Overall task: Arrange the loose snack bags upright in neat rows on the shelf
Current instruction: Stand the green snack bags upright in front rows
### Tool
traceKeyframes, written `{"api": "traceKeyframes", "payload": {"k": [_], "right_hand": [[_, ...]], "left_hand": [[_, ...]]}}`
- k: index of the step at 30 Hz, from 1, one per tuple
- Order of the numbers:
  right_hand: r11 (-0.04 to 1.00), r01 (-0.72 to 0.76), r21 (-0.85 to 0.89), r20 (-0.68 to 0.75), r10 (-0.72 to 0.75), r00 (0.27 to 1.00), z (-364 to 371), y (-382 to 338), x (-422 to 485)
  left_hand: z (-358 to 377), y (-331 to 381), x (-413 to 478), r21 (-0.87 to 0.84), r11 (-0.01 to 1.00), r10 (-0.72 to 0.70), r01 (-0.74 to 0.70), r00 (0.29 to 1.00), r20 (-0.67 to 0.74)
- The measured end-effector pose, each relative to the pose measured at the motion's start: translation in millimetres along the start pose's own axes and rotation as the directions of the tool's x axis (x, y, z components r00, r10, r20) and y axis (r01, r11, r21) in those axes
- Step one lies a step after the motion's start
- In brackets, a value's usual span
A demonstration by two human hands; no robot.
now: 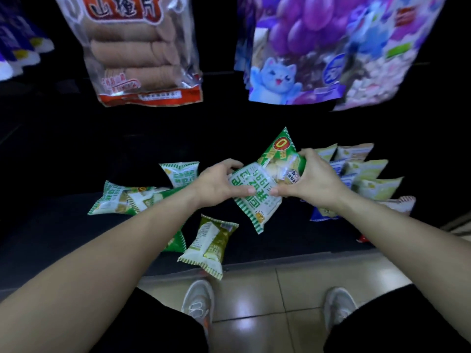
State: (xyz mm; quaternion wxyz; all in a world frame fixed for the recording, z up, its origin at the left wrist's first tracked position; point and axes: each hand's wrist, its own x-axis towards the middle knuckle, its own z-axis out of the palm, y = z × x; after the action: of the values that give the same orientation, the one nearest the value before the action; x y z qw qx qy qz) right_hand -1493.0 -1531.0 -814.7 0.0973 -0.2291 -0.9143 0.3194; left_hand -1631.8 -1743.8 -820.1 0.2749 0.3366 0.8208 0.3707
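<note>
Both my left hand (216,184) and right hand (314,186) are clamped on one green bag (257,197), held tilted over the shelf (293,242) just left of the standing row (369,171); recommended: square it upright, seat base first, snug against that row.

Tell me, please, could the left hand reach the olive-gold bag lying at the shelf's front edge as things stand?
Probably yes, once freed: the left hand grips the green bag together with the right hand. The olive-gold bag lies uncovered just beside the left forearm, with nothing in between.
</note>
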Motion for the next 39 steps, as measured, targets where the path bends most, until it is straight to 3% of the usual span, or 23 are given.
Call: {"api": "traceKeyframes", "payload": {"k": [3,8,11,13,16,19,22,24,27,30,34,39], "right_hand": [[0.998,-0.035,0.058,0.011,0.034,0.999,-9,18,-10],[0.996,-0.059,-0.065,0.111,0.066,0.992,-20,48,-16],[0.962,0.097,-0.256,0.137,-0.063,0.989,-25,54,-18],[0.900,0.220,-0.377,0.217,-0.145,0.965,-24,50,-19],[0.843,0.300,-0.446,0.386,-0.120,0.914,-15,45,-17],[0.906,0.232,-0.354,0.428,-0.064,0.902,-9,51,-13],[0.969,0.125,-0.211,0.371,-0.039,0.928,-16,70,-7],[0.992,0.063,-0.106,0.328,-0.024,0.944,-22,83,-5],[0.996,-0.002,0.092,0.286,-0.025,0.958,-31,96,-5],[0.976,-0.049,0.213,0.313,-0.020,0.950,-36,101,-8],[0.995,-0.056,0.080,0.317,0.028,0.948,-40,111,-17],[0.962,-0.176,-0.209,0.335,0.239,0.911,-57,156,-26]], "left_hand": [[15,15,10,-0.020,0.999,0.047,-0.047,0.999,0.004],[26,23,23,0.315,0.946,0.103,-0.079,0.993,-0.061],[37,25,26,0.586,0.799,0.169,-0.136,0.986,-0.001],[45,31,30,0.671,0.720,0.210,-0.179,0.977,0.036],[57,44,39,0.680,0.681,0.271,-0.271,0.956,0.110],[70,50,46,0.662,0.668,0.337,-0.340,0.931,0.138],[73,52,52,0.500,0.807,0.362,-0.315,0.932,0.003],[72,52,55,0.341,0.908,0.285,-0.242,0.955,-0.082],[74,48,56,0.156,0.977,0.145,-0.146,0.989,0.018],[81,45,57,0.063,0.986,0.150,-0.153,0.987,0.051],[95,48,71,0.168,0.973,0.161,-0.157,0.987,-0.011],[138,46,96,0.511,0.854,0.149,-0.096,0.987,-0.063]]}}
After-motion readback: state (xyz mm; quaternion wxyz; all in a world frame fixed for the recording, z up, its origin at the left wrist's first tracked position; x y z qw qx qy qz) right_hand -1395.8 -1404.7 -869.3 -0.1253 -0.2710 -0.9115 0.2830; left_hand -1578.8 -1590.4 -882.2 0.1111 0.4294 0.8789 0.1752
